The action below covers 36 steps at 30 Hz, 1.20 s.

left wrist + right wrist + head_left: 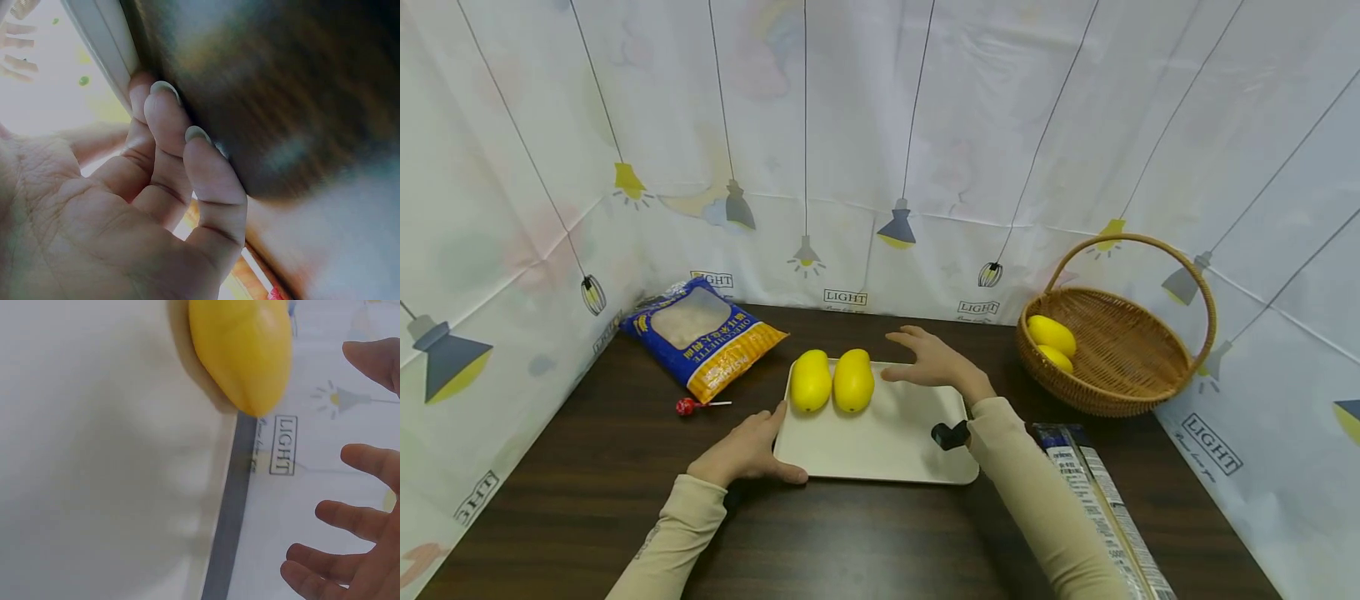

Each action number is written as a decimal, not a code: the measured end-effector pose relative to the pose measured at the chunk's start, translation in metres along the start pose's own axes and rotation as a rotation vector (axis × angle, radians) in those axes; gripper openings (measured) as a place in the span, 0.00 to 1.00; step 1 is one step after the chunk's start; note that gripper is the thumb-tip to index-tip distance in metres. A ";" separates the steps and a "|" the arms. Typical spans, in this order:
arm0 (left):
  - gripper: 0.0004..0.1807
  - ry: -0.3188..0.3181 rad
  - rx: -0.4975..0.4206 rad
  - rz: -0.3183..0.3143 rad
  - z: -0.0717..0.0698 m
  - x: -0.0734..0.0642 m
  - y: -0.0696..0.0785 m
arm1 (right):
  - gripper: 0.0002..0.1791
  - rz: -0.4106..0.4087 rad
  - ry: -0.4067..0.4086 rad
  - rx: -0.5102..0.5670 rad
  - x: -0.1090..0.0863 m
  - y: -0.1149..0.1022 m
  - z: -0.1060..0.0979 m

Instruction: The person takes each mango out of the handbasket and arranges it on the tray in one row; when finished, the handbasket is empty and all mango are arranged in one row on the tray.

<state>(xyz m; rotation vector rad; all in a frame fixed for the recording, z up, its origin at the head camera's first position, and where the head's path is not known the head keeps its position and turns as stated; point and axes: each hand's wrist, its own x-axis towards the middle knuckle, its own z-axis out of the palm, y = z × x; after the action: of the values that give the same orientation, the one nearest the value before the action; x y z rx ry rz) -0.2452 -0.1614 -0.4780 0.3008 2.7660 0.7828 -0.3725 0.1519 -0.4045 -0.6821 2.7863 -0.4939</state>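
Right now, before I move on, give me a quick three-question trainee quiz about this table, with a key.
1. Count: how many yellow fruits lie on the tray?
2. True or false: the right hand is gripping a fruit.
3. Fill in: to the right of the tray stands a wicker ____.

Key:
1. Two.
2. False; its fingers are spread and hold nothing.
3. Basket.

Soft, even light fills the head view, with a hazy sheen on the dark surface (857,542) low down and faint shadow on the tray (880,450). Over to the left wrist: white glare burns out the upper left, while the right side smears into blur. The right wrist runs greyer, a soft shadow hugging the yellow fruit (244,356).
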 end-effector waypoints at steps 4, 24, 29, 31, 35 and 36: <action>0.72 -0.005 -0.001 -0.003 0.000 0.000 0.000 | 0.46 0.021 0.028 -0.014 -0.009 0.011 -0.013; 0.72 -0.018 0.004 -0.008 -0.002 -0.001 0.002 | 0.45 0.060 0.141 -0.020 -0.051 0.057 -0.069; 0.72 -0.013 0.007 -0.002 -0.002 -0.001 0.003 | 0.45 0.069 0.188 -0.015 -0.062 0.072 -0.082; 0.71 -0.014 0.005 0.000 -0.003 -0.001 0.003 | 0.45 0.082 0.209 -0.031 -0.067 0.078 -0.086; 0.72 -0.024 0.000 -0.005 -0.003 -0.001 0.004 | 0.44 0.106 0.222 -0.057 -0.074 0.088 -0.090; 0.72 -0.026 0.000 -0.008 -0.003 -0.001 0.004 | 0.44 0.111 0.221 -0.059 -0.076 0.090 -0.091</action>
<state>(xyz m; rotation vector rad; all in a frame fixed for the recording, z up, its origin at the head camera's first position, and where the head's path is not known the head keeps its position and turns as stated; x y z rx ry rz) -0.2444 -0.1603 -0.4731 0.2981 2.7408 0.7717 -0.3707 0.2881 -0.3443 -0.5086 3.0364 -0.4946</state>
